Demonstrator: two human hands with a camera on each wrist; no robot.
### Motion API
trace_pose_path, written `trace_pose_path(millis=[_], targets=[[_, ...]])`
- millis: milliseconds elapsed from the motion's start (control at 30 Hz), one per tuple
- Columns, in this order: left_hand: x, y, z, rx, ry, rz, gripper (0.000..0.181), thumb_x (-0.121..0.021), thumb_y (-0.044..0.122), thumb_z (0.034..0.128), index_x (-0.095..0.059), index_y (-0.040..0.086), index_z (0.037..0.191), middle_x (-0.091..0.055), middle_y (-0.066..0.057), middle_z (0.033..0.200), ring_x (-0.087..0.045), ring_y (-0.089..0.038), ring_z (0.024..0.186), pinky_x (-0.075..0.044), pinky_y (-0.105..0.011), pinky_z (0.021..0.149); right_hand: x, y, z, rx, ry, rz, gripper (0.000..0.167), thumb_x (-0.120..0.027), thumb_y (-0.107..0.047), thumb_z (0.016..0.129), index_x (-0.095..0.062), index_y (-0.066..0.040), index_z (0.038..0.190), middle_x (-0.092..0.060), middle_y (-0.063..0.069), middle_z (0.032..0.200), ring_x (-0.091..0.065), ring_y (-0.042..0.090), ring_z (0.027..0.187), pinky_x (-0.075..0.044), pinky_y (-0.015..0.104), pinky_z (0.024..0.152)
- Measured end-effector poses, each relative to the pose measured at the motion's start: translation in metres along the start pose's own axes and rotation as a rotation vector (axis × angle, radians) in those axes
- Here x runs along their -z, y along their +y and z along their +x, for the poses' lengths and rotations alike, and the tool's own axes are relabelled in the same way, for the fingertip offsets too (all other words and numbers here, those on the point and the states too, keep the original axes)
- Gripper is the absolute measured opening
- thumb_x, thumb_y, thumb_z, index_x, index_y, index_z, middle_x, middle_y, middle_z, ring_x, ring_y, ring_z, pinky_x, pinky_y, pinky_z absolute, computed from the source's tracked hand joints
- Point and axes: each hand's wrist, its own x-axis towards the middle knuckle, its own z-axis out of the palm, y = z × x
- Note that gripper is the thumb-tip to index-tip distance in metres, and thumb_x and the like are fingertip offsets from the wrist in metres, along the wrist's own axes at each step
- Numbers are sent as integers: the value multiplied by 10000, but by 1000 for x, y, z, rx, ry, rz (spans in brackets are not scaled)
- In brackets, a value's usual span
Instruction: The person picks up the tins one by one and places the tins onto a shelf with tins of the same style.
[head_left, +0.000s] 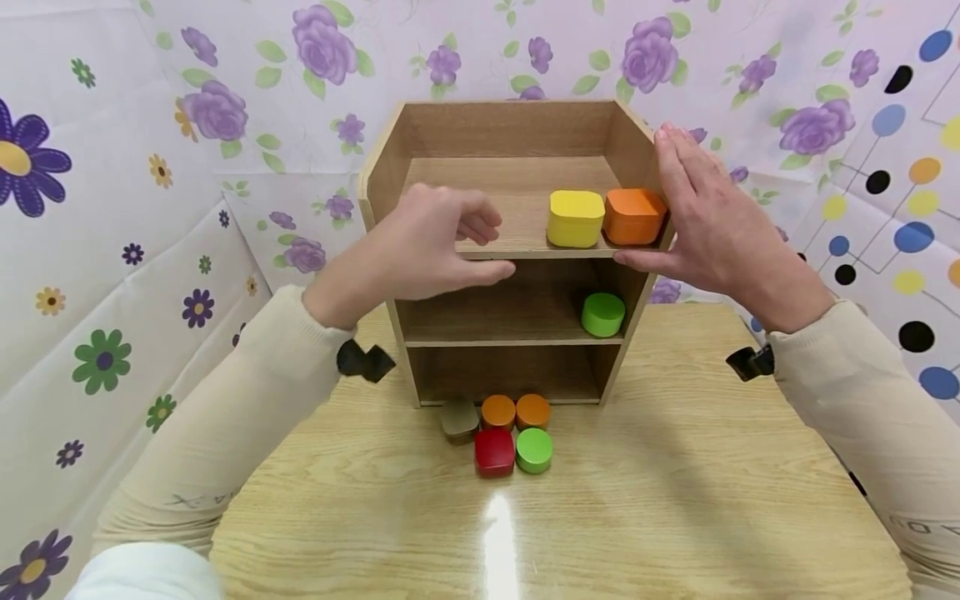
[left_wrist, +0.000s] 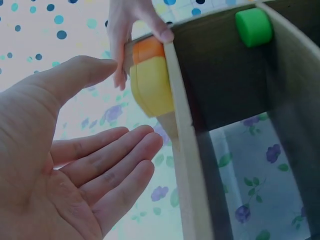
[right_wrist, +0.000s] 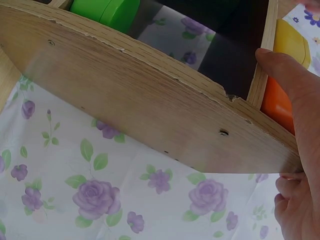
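Note:
A wooden shelf unit (head_left: 510, 129) stands upright with a yellow box (head_left: 575, 219) and an orange box (head_left: 634, 217) side by side at the right of its top level. On the middle level, near the right wall, sits a green round container (head_left: 603, 314). My right hand (head_left: 723, 212) holds the unit's right side (right_wrist: 150, 105), thumb on the top board's front edge and fingers along the outside of the wall. Palm facing inward, my left hand (head_left: 427, 246) hovers in front of the left part of the top level, fingers slightly bent and holding nothing (left_wrist: 85, 160).
On the wooden table (head_left: 360, 517), at the foot of the unit, are two orange round containers (head_left: 498, 412) (head_left: 533, 412), a red box (head_left: 494, 452), a green round container (head_left: 534, 450) and a grey-brown box (head_left: 459, 419). Flowered cloth (head_left: 225, 50) hangs behind.

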Motion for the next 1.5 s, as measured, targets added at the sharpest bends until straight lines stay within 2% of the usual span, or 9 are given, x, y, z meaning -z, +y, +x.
trace_pose_path(millis=[133, 267, 500, 733, 1067, 1300, 1400, 1500], targets=[[-9, -4, -20, -13, -9, -30, 458, -848, 338, 882, -725, 21, 1189, -801, -112, 1137, -773, -234, 1078, -605, -390, 1009, 1, 0, 0, 0, 2, -2, 1330, -932, -478, 760, -114, 53, 1663, -220, 305, 1716, -272, 500, 1583, -225, 588, 1303], [-22, -16, -36, -2, -24, -49, 438, -851, 328, 882, -728, 30, 1179, -800, -109, 1133, -768, -243, 1085, -605, -400, 1016, 2, 0, 0, -7, -6, 0, 1327, -925, -484, 768, -105, 47, 1666, -210, 297, 1722, -263, 494, 1588, -215, 582, 1308], [-54, -47, -63, 88, -75, -94, 463, -863, 307, 876, -712, 17, 1203, -794, -122, 1158, -769, -272, 1087, -607, -427, 1014, 2, -1, 0, -17, -21, 3, 1323, -917, -491, 777, -98, 43, 1668, -202, 296, 1725, -265, 499, 1586, -220, 594, 1303], [-93, -77, -88, 180, -145, -129, 494, -844, 331, 892, -694, 13, 1238, -783, -113, 1185, -757, -275, 1112, -601, -449, 1022, 3, -1, 0, -33, -43, 4, 1314, -899, -505, 796, -81, 28, 1675, -181, 281, 1735, -248, 492, 1595, -209, 593, 1306], [-151, -108, -112, 230, -177, -134, 512, -864, 263, 874, -680, -14, 1264, -774, -143, 1206, -744, -317, 1132, -623, -436, 955, 3, -1, 0, -34, -50, 6, 1311, -903, -489, 798, -78, 34, 1673, -170, 281, 1737, -238, 487, 1599, -209, 593, 1307], [-182, -125, -122, 287, -213, -197, 600, -859, 254, 876, -640, -58, 1339, -726, -211, 1307, -703, -349, 1218, -577, -481, 1054, 3, 0, -1, -33, -41, 6, 1314, -912, -479, 790, -83, 31, 1674, -181, 278, 1736, -241, 479, 1601, -208, 585, 1309], [-193, -129, -126, 327, -223, -214, 650, -866, 273, 869, -623, -55, 1374, -715, -193, 1338, -686, -335, 1251, -561, -476, 1082, 2, 0, -1, -31, -34, 10, 1315, -915, -477, 785, -90, 32, 1673, -186, 278, 1735, -243, 476, 1602, -206, 575, 1314], [-203, -132, -129, 342, -218, -219, 678, -882, 281, 854, -619, -54, 1382, -716, -179, 1341, -686, -324, 1259, -561, -463, 1086, 2, 0, -1, -23, -22, 19, 1316, -923, -472, 777, -101, 33, 1672, -196, 281, 1731, -248, 473, 1601, -207, 564, 1318]])
